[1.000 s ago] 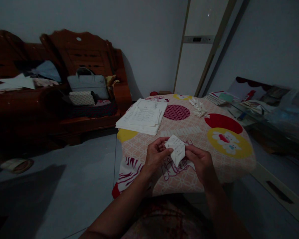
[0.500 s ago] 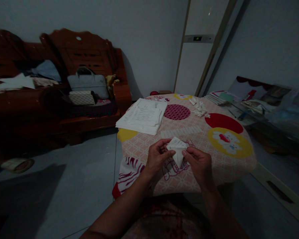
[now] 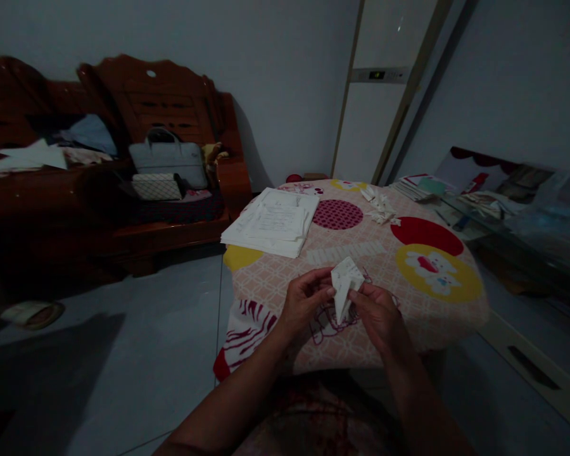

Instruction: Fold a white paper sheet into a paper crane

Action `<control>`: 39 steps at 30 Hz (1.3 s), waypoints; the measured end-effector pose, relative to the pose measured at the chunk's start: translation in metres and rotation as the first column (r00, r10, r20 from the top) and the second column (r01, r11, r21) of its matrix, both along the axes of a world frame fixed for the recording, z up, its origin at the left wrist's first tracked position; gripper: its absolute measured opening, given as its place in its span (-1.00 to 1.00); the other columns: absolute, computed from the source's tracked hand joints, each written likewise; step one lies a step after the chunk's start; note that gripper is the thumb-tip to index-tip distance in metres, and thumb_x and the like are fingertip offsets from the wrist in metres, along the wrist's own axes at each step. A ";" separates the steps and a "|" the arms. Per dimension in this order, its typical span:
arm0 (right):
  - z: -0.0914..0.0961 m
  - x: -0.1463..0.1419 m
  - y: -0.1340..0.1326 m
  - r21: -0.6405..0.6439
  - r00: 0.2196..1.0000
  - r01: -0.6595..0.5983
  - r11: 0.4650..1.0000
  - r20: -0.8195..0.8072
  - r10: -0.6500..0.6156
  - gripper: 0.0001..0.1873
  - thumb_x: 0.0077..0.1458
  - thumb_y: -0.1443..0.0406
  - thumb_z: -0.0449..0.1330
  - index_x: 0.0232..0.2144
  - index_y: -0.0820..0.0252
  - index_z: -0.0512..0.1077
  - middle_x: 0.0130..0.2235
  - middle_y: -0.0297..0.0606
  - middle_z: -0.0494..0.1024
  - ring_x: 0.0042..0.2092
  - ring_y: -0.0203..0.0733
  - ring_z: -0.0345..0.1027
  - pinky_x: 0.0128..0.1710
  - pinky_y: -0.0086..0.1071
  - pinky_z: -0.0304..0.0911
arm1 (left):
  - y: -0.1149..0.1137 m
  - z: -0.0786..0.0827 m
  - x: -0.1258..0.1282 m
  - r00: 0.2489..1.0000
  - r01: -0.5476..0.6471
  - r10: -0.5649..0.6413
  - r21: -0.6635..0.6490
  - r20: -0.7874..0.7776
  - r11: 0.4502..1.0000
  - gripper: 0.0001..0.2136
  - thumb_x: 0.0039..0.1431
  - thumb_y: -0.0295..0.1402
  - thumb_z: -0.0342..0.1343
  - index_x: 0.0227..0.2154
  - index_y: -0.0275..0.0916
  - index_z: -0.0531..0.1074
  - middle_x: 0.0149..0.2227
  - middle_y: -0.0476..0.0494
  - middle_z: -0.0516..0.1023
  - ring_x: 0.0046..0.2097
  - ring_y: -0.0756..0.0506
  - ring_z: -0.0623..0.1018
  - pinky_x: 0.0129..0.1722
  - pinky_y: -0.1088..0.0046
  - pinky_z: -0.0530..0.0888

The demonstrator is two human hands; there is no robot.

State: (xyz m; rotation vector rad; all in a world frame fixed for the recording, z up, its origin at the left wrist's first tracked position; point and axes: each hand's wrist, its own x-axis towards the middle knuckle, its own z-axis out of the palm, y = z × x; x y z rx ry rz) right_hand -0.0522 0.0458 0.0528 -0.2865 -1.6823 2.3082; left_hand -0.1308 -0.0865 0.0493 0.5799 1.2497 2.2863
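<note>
Folded paper (image 3: 346,278) — nearer you than paper stack (image 3: 275,221), off to its right, above tablecloth (image 3: 266,275). Your left hand (image 3: 308,297) pinches left edge, your right hand (image 3: 377,310) pinches lower right edge; rearmost fingertips hidden, can't tell. Just changed: broad front flap of half-second ago now slim, tapering toward you — folding looks further along, crease probably unset.

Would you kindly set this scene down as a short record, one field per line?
left hand: pinching the folded paper
right hand: pinching the folded paper from the other side
folded paper: white, marked, narrowing to a point at the bottom
paper stack: on the patterned tablecloth, beyond the left hand
bag: gray, on the wooden chair, behind a small purse
</note>
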 end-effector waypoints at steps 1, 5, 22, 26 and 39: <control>0.000 0.000 -0.001 -0.016 1.000 -0.005 1.000 0.004 0.006 -0.73 -0.02 0.18 0.30 -0.26 0.19 0.56 -0.36 -0.21 0.62 -0.30 -0.11 0.49 -0.22 -0.26 0.37 | 0.000 0.000 0.000 1.000 -0.005 0.005 0.003 0.010 1.000 -0.63 -0.06 -0.37 0.35 -0.12 -0.26 0.55 -0.21 -0.20 0.62 -0.20 -0.12 0.59 -0.20 0.40 0.51; 0.000 0.000 -0.003 -0.017 1.000 -0.002 1.000 0.001 0.002 -0.75 -0.02 0.19 0.31 -0.27 0.17 0.57 -0.31 -0.21 0.63 -0.26 -0.11 0.50 -0.17 -0.27 0.36 | -0.001 0.000 -0.001 0.999 -0.025 0.025 0.000 0.048 1.000 -0.63 -0.12 -0.37 0.39 -0.17 -0.26 0.57 -0.22 -0.18 0.63 -0.23 -0.10 0.59 -0.22 0.40 0.51; -0.006 0.000 0.001 0.413 0.977 0.196 0.889 -0.003 -0.214 -0.83 -0.04 0.19 0.29 -0.47 0.20 0.50 -0.49 -0.32 0.54 -0.43 -0.20 0.39 -0.42 -0.38 0.26 | -0.006 0.001 -0.008 0.991 -0.063 0.049 -0.109 -0.125 0.992 -0.37 -0.04 -0.32 0.34 0.14 -0.18 0.33 -0.16 -0.14 0.48 -0.22 -0.04 0.52 -0.24 0.48 0.48; -0.010 -0.001 0.000 0.527 0.969 0.226 0.819 -0.033 -0.246 -0.80 -0.03 0.22 0.28 -0.57 0.21 0.43 -0.56 -0.37 0.45 -0.49 -0.26 0.31 -0.51 -0.44 0.18 | -0.007 0.000 -0.007 0.935 -0.181 0.069 -0.298 -0.349 0.937 -0.27 -0.11 -0.33 0.38 0.19 -0.11 0.28 -0.01 -0.19 0.44 -0.22 -0.04 0.51 -0.27 0.51 0.47; -0.003 -0.005 -0.009 0.511 0.958 0.247 0.823 -0.004 -0.286 -0.70 -0.09 0.17 0.34 -0.29 0.18 0.47 -0.30 -0.20 0.62 -0.27 -0.08 0.52 -0.26 -0.27 0.40 | -0.002 -0.005 -0.011 0.977 -0.090 0.044 -0.216 -0.208 0.972 -0.37 -0.05 -0.35 0.33 0.14 -0.26 0.33 -0.02 -0.23 0.53 -0.20 -0.09 0.56 -0.21 0.44 0.50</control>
